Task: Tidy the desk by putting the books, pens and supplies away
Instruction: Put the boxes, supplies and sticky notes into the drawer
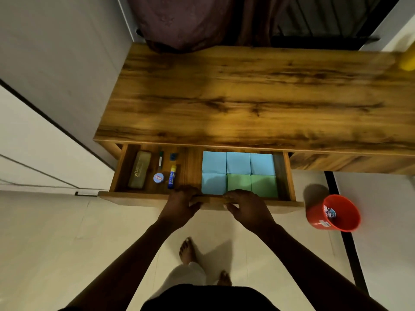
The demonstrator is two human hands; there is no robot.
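Observation:
The wooden desk (247,93) has its drawer (139,196) pulled open toward me. My left hand (179,204) and my right hand (246,205) both grip the drawer's front edge, fingers curled over it. In the drawer's right half lie several blue and green square books (238,173) side by side. The left half holds an olive pencil case (139,169), a marker pen (160,160), a small round blue tub (158,178), a blue and yellow glue stick (172,177) and a small blue object (174,156).
A red bucket (332,213) with something inside stands on the floor right of the drawer. A yellow object (408,59) sits at the desk's far right edge. Curtains (190,21) hang behind the desk. A white wall panel runs along the left. My bare feet stand below.

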